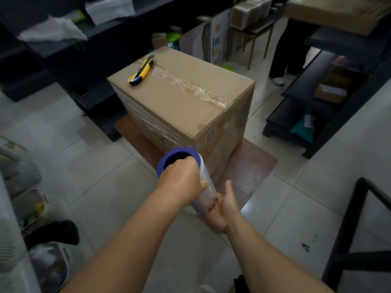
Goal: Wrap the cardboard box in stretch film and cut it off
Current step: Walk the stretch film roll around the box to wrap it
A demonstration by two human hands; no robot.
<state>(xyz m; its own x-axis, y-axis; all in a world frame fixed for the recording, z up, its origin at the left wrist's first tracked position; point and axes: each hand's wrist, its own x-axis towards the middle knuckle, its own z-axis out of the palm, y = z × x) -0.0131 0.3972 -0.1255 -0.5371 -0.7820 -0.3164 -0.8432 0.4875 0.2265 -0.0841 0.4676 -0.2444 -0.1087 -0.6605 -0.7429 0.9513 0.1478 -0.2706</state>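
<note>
A large taped cardboard box [190,98] stands on a low brown board [254,170] on the tiled floor. Clear film bands run around its left and near sides. A yellow and black utility knife [141,70] lies on its top, far left. I hold a roll of stretch film [203,176] with a blue core upright at the box's near corner. My left hand [182,182] grips the top end, fingers hooked into the core. My right hand [222,206] grips the bottom end, thumb raised. Film stretches from the roll onto the box.
Dark shelving [88,60] stands close behind the box on the left, and a low black rack [317,98] on the right. A person's legs [283,51] stand at the far right. Baskets and bags [31,208] crowd the left edge. A black frame [355,229] is near right.
</note>
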